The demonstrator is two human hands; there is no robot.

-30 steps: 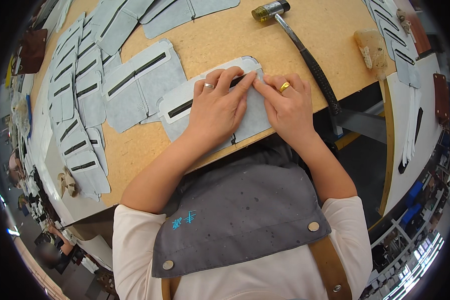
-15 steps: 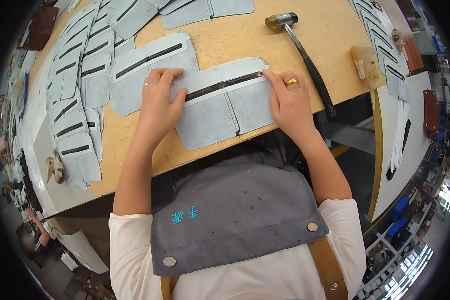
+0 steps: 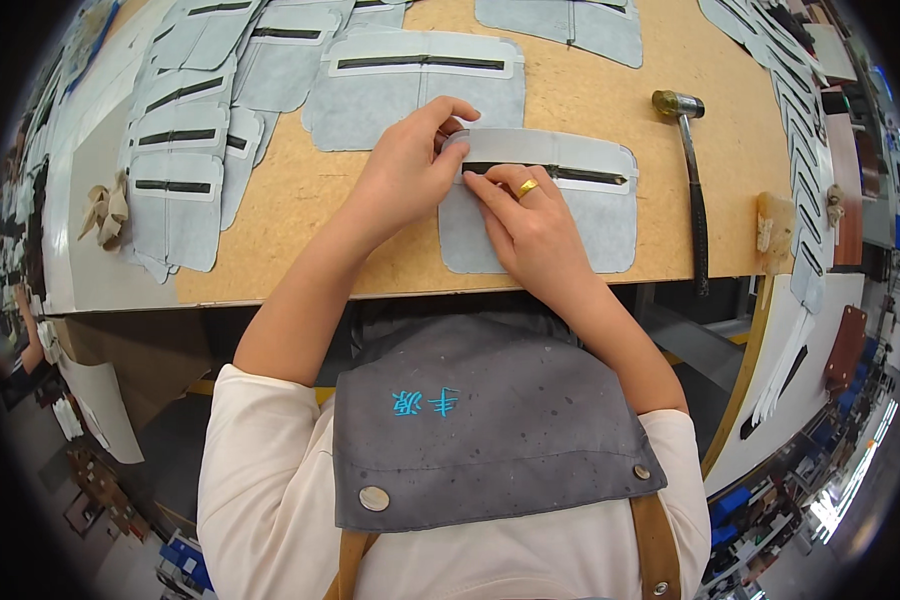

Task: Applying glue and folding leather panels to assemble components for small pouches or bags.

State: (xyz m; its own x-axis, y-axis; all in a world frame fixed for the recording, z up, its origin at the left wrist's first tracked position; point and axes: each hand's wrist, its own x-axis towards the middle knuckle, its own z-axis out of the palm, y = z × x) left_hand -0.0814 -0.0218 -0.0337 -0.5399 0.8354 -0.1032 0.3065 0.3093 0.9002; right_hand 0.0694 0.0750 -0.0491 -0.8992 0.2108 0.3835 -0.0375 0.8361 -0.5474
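A light grey panel (image 3: 595,222) with a black zipper (image 3: 595,177) set in a slot lies flat near the table's front edge. My left hand (image 3: 417,160) curls over the panel's upper left corner, thumb and fingers closed on its edge. Wearing a gold ring, my right hand (image 3: 535,225) lies across the panel. Its thumb and index finger come together at the left end of the zipper, close to my left thumb. The lower middle of the panel is partly hidden under my right hand.
Behind lies another zippered panel (image 3: 415,100). Overlapping zippered panels (image 3: 177,165) cover the table's left side, with a crumpled tan cloth (image 3: 105,212) beside them. To the right are a mallet (image 3: 692,180), a yellowish block (image 3: 773,224) and another row of panels (image 3: 808,230).
My right hand has gone from the zipper's right end to its left end, close to my left hand. The panel now lies straighter. The whole view has shifted and turned.
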